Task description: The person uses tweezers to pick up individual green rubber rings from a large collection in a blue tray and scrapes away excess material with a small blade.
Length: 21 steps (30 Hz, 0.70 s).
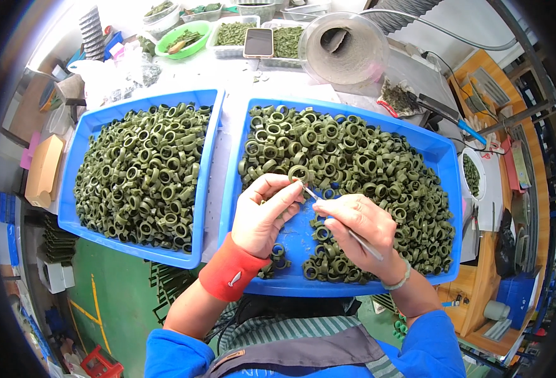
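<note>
My left hand, with a red wristband, pinches an olive-green plastic ring over the right-hand blue tray. My right hand grips a slim silver-handled tool, whose tip meets the held ring; the exact contact is too small to tell. Many similar green rings fill much of that tray around my hands, with patches of blue bottom showing below them. At left, a second blue tray is heaped with the same kind of rings.
Along the back sit a phone, tubs of small green parts, a green bowl and a wide cylindrical container. A blue-handled tool and white bowl lie right. Cardboard stands left.
</note>
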Available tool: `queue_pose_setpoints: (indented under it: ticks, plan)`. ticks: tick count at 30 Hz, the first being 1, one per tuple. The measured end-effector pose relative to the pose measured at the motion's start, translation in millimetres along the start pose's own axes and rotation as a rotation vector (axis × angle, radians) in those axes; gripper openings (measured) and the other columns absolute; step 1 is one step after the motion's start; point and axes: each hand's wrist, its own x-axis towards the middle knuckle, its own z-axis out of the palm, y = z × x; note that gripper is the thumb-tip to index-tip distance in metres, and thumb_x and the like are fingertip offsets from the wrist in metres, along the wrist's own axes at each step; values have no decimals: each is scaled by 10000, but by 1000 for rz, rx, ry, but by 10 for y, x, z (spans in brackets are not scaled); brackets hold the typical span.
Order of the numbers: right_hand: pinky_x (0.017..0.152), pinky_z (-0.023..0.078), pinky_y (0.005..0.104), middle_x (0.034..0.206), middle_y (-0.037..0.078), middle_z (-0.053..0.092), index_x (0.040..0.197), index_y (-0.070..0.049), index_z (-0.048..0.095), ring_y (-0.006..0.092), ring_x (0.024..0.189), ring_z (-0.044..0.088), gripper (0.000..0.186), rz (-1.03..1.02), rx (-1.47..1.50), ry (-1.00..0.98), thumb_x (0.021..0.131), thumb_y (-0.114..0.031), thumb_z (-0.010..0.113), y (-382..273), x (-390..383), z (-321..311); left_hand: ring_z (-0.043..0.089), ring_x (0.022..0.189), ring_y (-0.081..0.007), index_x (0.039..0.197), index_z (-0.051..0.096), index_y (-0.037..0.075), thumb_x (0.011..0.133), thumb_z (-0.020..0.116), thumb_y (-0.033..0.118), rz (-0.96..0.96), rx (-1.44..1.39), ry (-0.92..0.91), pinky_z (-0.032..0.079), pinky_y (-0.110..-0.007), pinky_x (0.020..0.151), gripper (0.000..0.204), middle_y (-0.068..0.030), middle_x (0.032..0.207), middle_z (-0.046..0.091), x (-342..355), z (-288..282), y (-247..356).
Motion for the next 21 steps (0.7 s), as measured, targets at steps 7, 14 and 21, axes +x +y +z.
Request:
queue_pose_setpoints:
  ticks: [7, 14, 21]
  plan:
    - [830, 549, 297, 1052, 143, 713, 1231, 36, 586, 172, 909, 683, 257, 434, 495, 338, 1041, -80, 458, 37, -38, 62, 565, 836, -122, 1216, 569, 47, 973, 600, 97, -229, -242, -178, 476, -218, 647, 251, -80, 1027, 627, 36, -18, 25]
    - [871, 530, 276, 1143, 93, 671, 1231, -2, 585, 139, 992, 651, 308, 496, 568, 170, 927, 41, 614, 7, -3, 124, 583, 835, -116, 1327, 521, 24, 962, 625, 129, -352, -298, -278, 490, -207, 654, 394, -81, 1030, 635, 79, -96, 1]
    - [835, 535, 276, 1091, 85, 664, 1183, 2, 587, 135, 944, 661, 287, 514, 697, 162, 907, 71, 625, 27, -10, 186, 524, 781, -90, 1344, 504, 11, 980, 571, 144, -410, -276, -363, 422, -191, 603, 394, -41, 979, 588, 34, -105, 69]
